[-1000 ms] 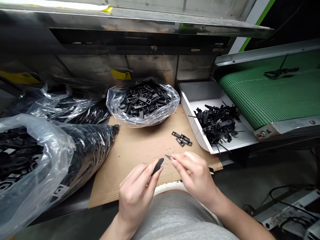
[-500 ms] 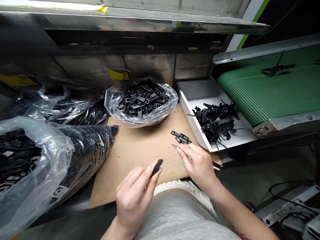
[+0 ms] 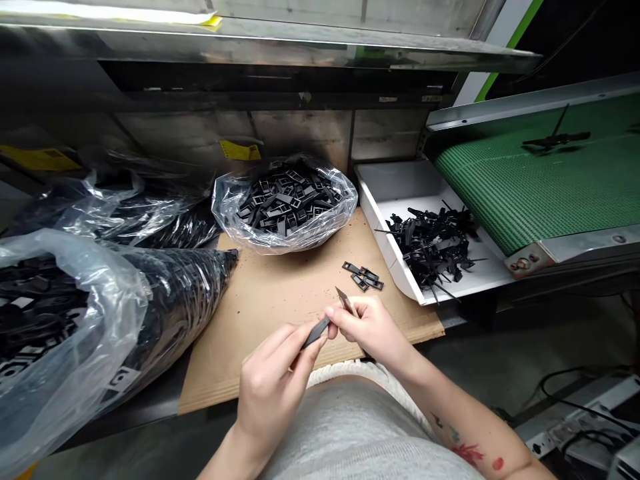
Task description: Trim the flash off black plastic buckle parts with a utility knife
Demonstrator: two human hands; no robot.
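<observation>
My left hand [image 3: 280, 367] pinches a small flat black plastic part [image 3: 316, 332] between thumb and fingers, above the near edge of a cardboard sheet [image 3: 270, 287]. Closed around a craft knife [image 3: 344, 299], my right hand [image 3: 373, 330] has the pointed blade aimed up and away. Its thumb and fingertip touch the far end of the black part. Just beyond, several black plastic pieces with rectangular openings [image 3: 364, 276] lie in a small group on the cardboard. Dark specks are scattered around them.
A clear bag [image 3: 285, 243] full of black pieces stands behind. Larger filled bags [image 3: 170, 300] crowd the left. On the right, a white tray [image 3: 395, 267] holds tangled black parts below a green conveyor belt [image 3: 530, 173] carrying another part. A metal shelf [image 3: 300, 50] runs overhead.
My right hand has moved left and in towards my left hand, so its fingers now touch the black part. The knife blade has turned to point more upward.
</observation>
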